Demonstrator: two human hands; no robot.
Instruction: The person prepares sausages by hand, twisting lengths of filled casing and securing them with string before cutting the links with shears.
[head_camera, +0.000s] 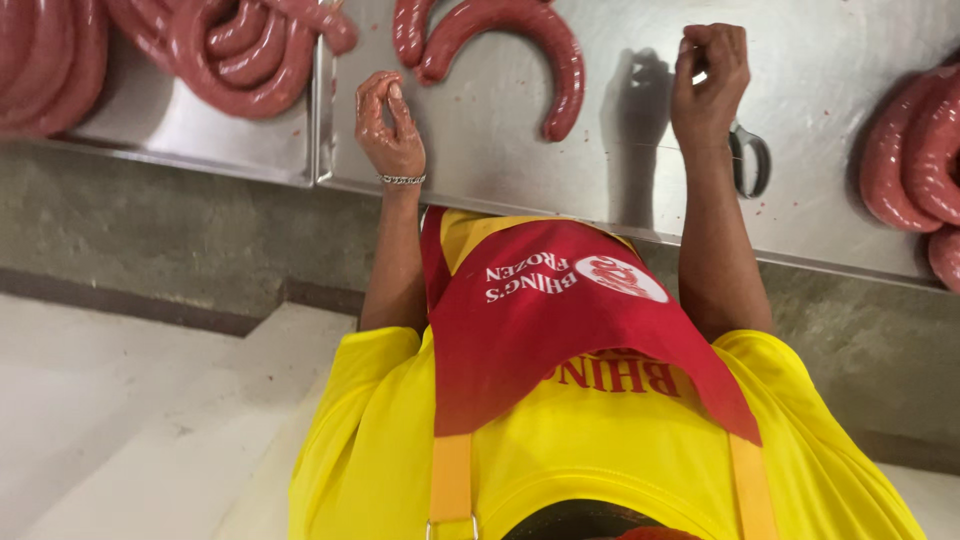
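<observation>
1. Yellow shirt (600, 450) and a red apron (560, 330) fill the near part of the view.
2. Both hands sit on the steel worktop (480, 140), well apart.
3. One hand (392, 125), with a bracelet (402, 180) at the wrist, has its fingertips pinched together, glistening; I cannot tell which side it belongs to, nor what it pinches.
4. The other hand (708, 80) is closed in a fist, near the scissors (750, 160).
5. A curved red sausage (520, 50) lies between the hands, farther back; sausage coils (230, 50) rest farther off.
</observation>
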